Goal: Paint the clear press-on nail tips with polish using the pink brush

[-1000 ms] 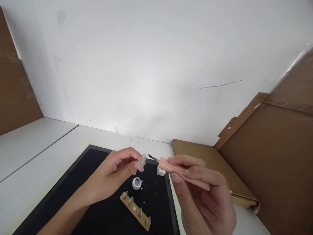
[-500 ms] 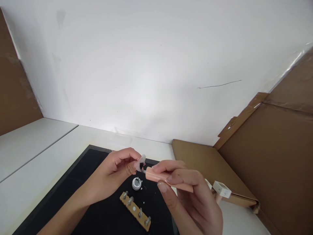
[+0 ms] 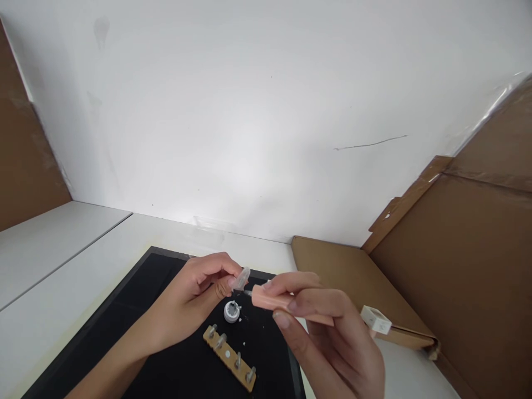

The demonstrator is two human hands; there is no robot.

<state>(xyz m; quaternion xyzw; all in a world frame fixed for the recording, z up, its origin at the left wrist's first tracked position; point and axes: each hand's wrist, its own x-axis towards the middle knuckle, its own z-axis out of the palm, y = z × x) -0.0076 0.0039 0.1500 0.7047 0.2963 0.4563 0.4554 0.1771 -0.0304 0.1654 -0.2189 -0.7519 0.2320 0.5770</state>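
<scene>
Lower centre of the frame, the two hands have come together. A second ago the brush stood clear of the small clear piece point(image 3: 242, 279); now its thin neck point(image 3: 248, 293) reaches the piece's lower end. Half a second ago dark bristles showed against the piece; from here I can barely make them out, and I can't say for sure they're touching. I'd judge the brushing is under way, not finished.

The left hand point(image 3: 195, 296) has thumb and forefinger pinching that piece, which leans to the right. The right hand point(image 3: 336, 324) has its fingers closed around the pink handle point(image 3: 272, 300) of the brush, pen-fashion.

Just below them, a white jar point(image 3: 231, 312) stands on the black mat point(image 3: 178, 368), grey stuff showing inside. Nearer the bottom edge, a wooden strip point(image 3: 228, 361) lies slantwise, four more clear pieces standing along it. At lower right, beside the right hand, a white block point(image 3: 376, 320) shows against the cardboard box point(image 3: 332, 257).
</scene>
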